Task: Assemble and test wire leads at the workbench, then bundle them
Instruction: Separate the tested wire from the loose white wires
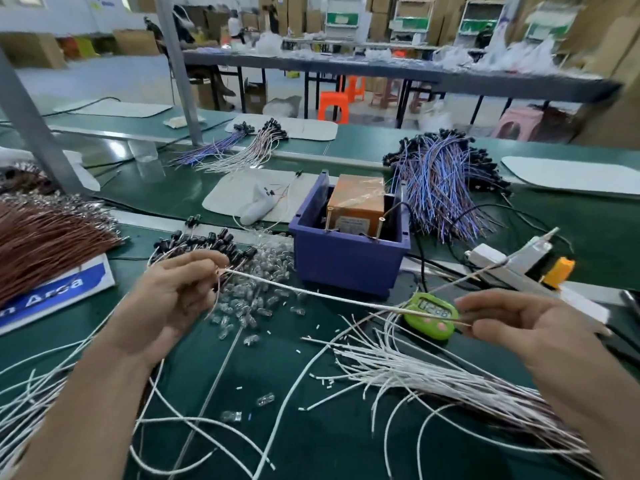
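The left hand [176,289] is held above the green workbench [346,445], fingers curled, thumb and fingertips pinching one end of a white wire lead [311,292]; the right hand [512,323] comes in from the right, fingers half bent, pinching the other end; the lead runs nearly straight between them, passing over a green timer [433,318]; a fan of loose white leads [415,372] lies below; clear bulbs [256,299] are strewn by the left hand; behind stands a purple bin [346,265] holding an orange box [356,202]; blue wires [443,181] are heaped beyond it; brown wires [45,237] lie at the left; farther off, blurred, are a long table [381,69] and orange stools [332,105]
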{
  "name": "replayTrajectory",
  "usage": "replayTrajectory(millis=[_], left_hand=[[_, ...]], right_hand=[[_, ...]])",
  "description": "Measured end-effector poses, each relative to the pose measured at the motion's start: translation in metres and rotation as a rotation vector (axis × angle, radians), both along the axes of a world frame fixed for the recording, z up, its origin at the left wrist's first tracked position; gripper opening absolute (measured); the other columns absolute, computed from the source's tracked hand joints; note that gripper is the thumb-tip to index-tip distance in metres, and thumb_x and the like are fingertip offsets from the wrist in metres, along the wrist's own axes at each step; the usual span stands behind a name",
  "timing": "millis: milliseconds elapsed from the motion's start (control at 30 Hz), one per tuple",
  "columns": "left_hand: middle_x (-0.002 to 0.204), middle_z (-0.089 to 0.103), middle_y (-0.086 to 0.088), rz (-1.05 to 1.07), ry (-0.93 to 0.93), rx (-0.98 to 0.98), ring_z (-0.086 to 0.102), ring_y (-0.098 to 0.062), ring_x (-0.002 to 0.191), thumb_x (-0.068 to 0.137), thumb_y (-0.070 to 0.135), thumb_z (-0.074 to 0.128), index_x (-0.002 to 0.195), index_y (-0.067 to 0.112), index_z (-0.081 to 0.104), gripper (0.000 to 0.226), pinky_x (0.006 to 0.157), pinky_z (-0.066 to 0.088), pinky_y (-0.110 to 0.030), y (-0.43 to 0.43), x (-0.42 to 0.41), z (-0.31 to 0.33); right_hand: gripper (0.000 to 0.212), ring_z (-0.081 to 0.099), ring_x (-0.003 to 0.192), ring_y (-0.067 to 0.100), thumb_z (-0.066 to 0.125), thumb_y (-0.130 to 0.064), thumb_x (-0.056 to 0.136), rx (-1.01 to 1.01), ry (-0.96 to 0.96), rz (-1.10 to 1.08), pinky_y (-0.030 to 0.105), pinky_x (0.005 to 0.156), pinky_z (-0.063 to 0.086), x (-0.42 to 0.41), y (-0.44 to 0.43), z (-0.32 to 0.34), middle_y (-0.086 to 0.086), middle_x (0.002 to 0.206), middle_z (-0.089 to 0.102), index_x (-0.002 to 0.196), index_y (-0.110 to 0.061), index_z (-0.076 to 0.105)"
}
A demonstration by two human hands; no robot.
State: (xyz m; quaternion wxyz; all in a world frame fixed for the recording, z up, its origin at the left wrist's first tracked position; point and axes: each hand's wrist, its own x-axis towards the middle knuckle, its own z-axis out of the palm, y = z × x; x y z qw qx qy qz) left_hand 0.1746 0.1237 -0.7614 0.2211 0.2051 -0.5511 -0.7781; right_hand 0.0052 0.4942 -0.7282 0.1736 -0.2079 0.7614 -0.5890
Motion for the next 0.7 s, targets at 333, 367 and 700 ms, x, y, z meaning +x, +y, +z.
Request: replayTrajectory(millis=[333,367,700], left_hand=[[0.071,0.075,-0.007,-0.077,-0.198,-0.582,0.046,-0.022,0.063,0.091,-0.003,0.066,0.083,0.029,0.084,0.037,0.059,0.036,-0.03,0.064,-0.058,0.004],[0.065,0.072,-0.006,-0.065,-0.21,-0.6,0.043,-0.021,0.06,0.09,-0.002,0.067,0.08,0.03,0.083,0.037,0.057,0.032,-0.029,0.074,-0.063,0.003],[0.071,0.075,0.014,-0.137,-0.075,-0.613,0.067,0.002,0.066,0.077,0.044,0.067,0.086,0.036,0.084,0.02,0.064,0.049,-0.014,0.144,-0.078,-0.02]], right_hand=[[0.042,0.053,0.053,0.004,0.056,-0.055,0.057,0.586,0.226,0.082,0.027,0.059,0.045,-0.014,0.026,-0.013,-0.009,0.069,0.069,0.095,-0.054,0.074],[0.038,0.054,0.053,0.004,0.058,-0.061,0.058,0.65,0.236,0.128,0.028,0.057,0.046,-0.016,0.025,-0.009,-0.011,0.068,0.069,0.092,-0.054,0.074],[0.005,0.057,0.06,0.011,0.078,-0.024,0.087,0.216,0.236,-0.079,0.036,0.065,0.049,-0.028,0.006,-0.033,0.001,0.065,0.069,0.084,-0.028,0.079]])
